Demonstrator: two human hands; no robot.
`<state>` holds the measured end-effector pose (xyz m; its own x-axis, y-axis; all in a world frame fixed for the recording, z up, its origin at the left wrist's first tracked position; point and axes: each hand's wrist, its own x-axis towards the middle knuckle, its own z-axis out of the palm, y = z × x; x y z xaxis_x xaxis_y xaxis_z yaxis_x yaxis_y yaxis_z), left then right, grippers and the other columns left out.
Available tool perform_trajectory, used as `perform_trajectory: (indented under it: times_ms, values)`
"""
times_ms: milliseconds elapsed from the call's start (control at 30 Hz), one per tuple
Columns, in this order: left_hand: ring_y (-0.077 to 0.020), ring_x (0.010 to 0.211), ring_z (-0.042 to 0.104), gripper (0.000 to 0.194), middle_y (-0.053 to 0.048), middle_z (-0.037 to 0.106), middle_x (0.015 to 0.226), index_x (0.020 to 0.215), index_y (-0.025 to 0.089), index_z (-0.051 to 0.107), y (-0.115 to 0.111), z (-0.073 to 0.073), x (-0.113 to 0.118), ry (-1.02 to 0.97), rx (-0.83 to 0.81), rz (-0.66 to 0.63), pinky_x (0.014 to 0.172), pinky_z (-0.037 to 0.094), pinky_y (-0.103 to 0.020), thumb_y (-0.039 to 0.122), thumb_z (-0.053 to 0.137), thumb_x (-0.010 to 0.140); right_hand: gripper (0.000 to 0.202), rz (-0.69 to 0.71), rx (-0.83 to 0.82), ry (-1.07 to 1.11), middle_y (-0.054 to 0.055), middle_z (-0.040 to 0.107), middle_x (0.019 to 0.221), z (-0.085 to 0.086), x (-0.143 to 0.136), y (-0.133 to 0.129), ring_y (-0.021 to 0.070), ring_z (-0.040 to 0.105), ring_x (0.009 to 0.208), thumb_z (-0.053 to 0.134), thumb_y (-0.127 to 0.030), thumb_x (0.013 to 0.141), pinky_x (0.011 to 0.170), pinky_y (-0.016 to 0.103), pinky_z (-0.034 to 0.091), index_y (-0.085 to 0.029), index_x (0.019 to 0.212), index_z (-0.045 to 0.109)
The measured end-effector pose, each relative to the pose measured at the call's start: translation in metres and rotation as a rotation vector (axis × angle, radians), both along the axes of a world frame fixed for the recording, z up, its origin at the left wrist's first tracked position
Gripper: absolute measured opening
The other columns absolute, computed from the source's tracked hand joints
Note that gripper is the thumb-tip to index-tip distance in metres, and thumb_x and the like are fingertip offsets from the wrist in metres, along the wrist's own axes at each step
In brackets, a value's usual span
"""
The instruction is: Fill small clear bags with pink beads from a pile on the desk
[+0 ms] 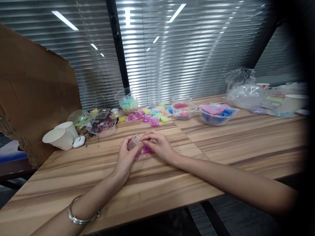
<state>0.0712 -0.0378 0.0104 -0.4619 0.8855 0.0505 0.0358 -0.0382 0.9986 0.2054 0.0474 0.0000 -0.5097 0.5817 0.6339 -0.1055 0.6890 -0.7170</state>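
Observation:
Just above the wooden table, both of my hands meet at a small clear plastic bag. My left hand is closed on the bag's left side between thumb and fingers. With thumb and fingertips together, my right hand pinches at the bag's upper right edge; the exact contact is partly hidden. Bright magenta bits show below and between the hands, and I cannot tell whether they are inside a bag or loose. A silver bangle circles my left forearm.
Behind lie small filled bags in magenta and other colours. Clear bowls hold coloured packets; another bowl holds dark red bits. Paper cups, a white earphone case and a cardboard sheet stand left, crumpled plastic right.

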Motion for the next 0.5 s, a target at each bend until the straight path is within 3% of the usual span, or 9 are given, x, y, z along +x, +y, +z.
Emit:
perform_trajectory:
  times_ms: [500]
  values:
    - [-0.0156, 0.08, 0.058, 0.053, -0.006, 0.061, 0.097, 0.104, 0.02, 0.06, 0.0001, 0.002, 0.0005, 0.018, -0.002, -0.026, 0.059, 0.045, -0.022, 0.045, 0.075, 0.06, 0.015, 0.013, 0.023, 0.03, 0.004, 0.065, 0.098, 0.003, 0.0016, -0.0065, 0.0164, 0.059, 0.094, 0.057, -0.017, 0.088, 0.085, 0.031, 0.046, -0.022, 0.097, 0.067]
